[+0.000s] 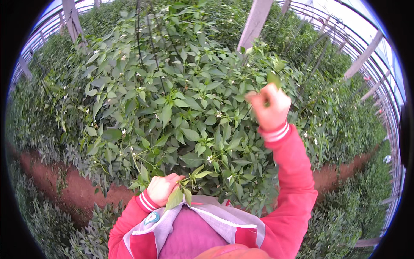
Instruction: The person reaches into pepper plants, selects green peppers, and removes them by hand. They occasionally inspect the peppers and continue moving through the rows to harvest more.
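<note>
Dense pepper plants point(181, 106) with small white flowers fill the view before me. My left hand point(164, 189), low and close to my jacket, is closed around a leafy pepper sprig point(189, 181) whose leaves stick out past the fingers. My right hand point(271, 105) is raised over the foliage at the right, its fingers curled. A blurred green leaf point(274, 78) shows at the top of that hand; whether the fingers grip it is not clear.
A concrete post point(255, 24) rises behind the plants, and another post point(71, 21) stands at the upper left. Dark strings point(152, 39) hang down into the foliage. Reddish bare soil point(84, 187) runs between rows under the arched greenhouse frame.
</note>
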A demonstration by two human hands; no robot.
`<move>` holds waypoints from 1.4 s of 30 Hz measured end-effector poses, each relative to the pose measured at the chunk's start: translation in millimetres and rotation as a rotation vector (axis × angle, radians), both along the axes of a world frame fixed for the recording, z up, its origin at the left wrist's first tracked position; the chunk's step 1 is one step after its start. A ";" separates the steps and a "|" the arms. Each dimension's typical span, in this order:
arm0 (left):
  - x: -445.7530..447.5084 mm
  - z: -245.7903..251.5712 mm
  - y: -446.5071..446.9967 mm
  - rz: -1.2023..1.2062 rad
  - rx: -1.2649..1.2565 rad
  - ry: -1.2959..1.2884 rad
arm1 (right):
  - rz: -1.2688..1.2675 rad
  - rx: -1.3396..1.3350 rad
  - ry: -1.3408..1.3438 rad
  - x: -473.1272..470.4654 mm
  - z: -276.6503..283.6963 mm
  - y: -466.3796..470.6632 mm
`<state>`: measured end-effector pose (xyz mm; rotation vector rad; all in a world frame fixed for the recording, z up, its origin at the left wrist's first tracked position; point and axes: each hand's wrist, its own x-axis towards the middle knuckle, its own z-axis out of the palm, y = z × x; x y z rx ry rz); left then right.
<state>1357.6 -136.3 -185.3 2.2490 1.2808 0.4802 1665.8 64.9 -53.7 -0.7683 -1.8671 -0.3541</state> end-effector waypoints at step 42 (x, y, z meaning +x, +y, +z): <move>-42.7 -32.5 32.5 -0.311 0.006 0.008 | 0.078 -0.279 -0.001 -156.2 33.5 73.9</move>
